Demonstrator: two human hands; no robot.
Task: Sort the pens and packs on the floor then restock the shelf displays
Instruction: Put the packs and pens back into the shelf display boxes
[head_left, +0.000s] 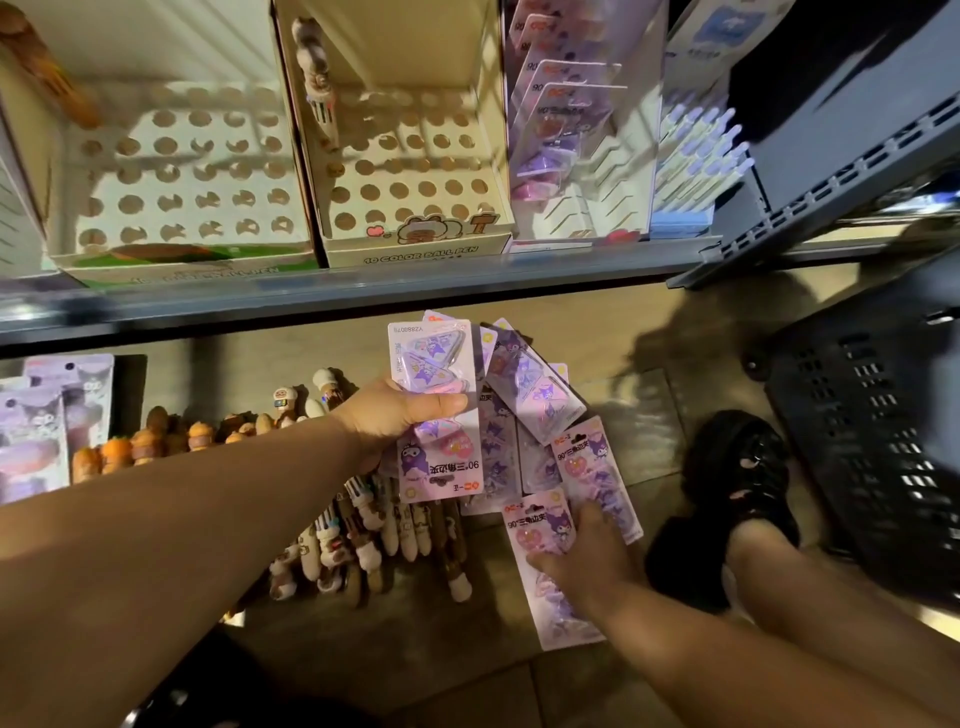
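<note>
My left hand (395, 415) grips a purple blister pack (436, 358) upright above the floor, thumb across its front. Lower right, my right hand (582, 561) takes hold of another purple pack (540, 525) lying on the floor, fingers curled over its edge. Several more purple packs (530, 395) are fanned out on the floor between the two hands. A heap of character pens (363, 540) lies left of them. On the shelf, two pen display boxes (410, 197) with round holes stand nearly empty, one pen (317, 93) upright in the middle one.
A clear rack (571, 135) on the shelf holds several purple packs, with lilac pens (701, 156) beside it. Orange and brown pens (156, 441) line the lower left. A black plastic basket (872, 441) stands at right. My foot in a black sandal (737, 488) rests by the packs.
</note>
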